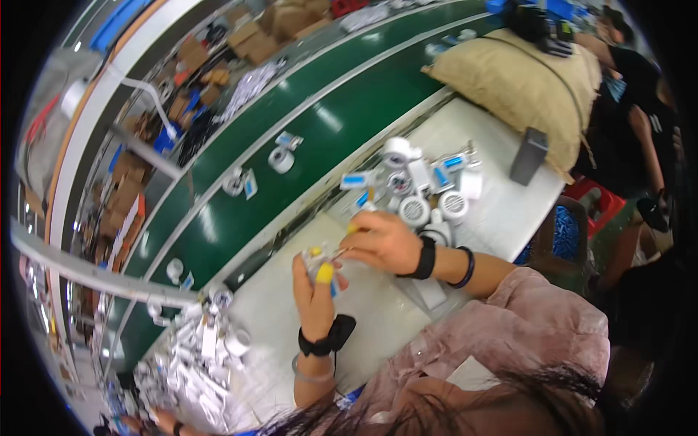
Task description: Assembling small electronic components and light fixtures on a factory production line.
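Observation:
Over the white worktop, my left hand (314, 294) is closed around a small white plastic part (320, 259), with yellow coverings on its fingertips. A bit of blue shows beneath that hand. My right hand (384, 241) pinches at the same part from the right, its fingertips meeting something thin that is too small to make out. Just beyond my right hand lies a pile of round white housings with slotted faces (414, 211), mixed with white pieces bearing blue labels (441, 176). Part of the held piece is hidden by my fingers.
A green conveyor belt (320, 120) runs behind the worktop, carrying a few white parts (281, 160). White pieces heap up (200, 363) at the lower left. A tan sack (509, 76) and a dark grey block (529, 156) sit at the right. Other people work beyond.

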A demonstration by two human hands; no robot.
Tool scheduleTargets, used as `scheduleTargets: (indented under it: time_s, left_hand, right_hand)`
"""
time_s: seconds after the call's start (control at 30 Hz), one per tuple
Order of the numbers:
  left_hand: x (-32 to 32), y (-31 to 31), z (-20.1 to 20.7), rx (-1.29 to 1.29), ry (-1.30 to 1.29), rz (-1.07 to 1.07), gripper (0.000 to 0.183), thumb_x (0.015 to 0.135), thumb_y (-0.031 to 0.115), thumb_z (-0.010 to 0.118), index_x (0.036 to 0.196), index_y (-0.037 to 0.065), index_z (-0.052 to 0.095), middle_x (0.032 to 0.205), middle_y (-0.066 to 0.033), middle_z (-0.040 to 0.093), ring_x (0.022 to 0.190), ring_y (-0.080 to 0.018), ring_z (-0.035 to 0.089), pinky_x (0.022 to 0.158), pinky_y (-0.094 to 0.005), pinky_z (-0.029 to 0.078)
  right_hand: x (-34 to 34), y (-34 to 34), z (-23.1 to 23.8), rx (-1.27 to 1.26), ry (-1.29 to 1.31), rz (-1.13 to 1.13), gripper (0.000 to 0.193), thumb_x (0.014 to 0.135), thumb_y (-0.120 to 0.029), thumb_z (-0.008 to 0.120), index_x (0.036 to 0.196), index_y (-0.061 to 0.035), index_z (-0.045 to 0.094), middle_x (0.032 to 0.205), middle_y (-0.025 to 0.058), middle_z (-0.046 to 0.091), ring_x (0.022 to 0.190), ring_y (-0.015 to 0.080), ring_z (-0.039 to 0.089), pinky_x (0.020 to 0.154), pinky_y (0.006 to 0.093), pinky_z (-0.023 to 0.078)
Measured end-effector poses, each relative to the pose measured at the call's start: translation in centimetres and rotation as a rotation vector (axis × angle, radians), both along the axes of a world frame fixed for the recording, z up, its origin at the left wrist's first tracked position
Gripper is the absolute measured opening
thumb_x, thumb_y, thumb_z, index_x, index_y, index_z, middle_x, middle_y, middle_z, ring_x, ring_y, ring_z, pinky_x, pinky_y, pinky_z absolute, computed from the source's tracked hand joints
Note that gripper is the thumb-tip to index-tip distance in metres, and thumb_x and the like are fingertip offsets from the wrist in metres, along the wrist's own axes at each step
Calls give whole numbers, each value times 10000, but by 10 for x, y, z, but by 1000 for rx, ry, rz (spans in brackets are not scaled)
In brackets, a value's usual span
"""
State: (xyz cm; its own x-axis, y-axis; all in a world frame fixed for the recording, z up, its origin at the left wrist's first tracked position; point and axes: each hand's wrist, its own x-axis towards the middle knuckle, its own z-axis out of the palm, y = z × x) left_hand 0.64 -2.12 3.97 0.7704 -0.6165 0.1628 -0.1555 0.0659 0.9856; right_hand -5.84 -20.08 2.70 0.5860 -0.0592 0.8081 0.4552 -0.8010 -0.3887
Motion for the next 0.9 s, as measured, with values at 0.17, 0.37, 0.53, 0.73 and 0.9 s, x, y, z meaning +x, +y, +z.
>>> scheduleTargets:
  time_s: [0.17,0.37,0.53,0.73,0.9]
  left_hand:
    - [5,-6,-13,-55,273,-18,336,932,198,450,1226,38,415,889,-121,606,624,-179,597,538,-315,543]
    - [8,-6,-24,-71,373,23,276,990,218,433,1219,65,416,889,-110,605,648,-133,586,546,-285,539]
    - [7,-3,-26,-84,362,20,264,974,155,424,1222,62,423,912,-108,598,665,-148,592,556,-298,546]
    - [-2,-7,-23,-100,220,-58,316,948,98,401,1260,45,395,955,-108,574,742,-151,585,624,-302,548]
    - [-9,-9,-19,-109,110,-88,259,959,79,424,1205,8,378,918,-74,536,711,-118,525,654,-254,456]
  right_hand:
    - [2,-3,-14,231,154,172,132,752,-86,738,874,-68,691,762,73,622,695,241,602,619,328,468]
    - [2,1,-7,381,263,290,139,782,-28,707,914,-10,666,825,100,644,725,221,605,634,296,465]
    - [3,8,-14,131,110,154,183,774,-2,685,952,-27,649,857,120,628,774,281,609,682,333,482]
    - [3,4,-20,83,26,203,201,746,15,693,934,-45,657,874,114,626,775,273,605,671,344,476]
    - [2,4,-16,127,50,214,204,729,7,713,918,-59,672,872,89,596,753,251,569,659,329,456]
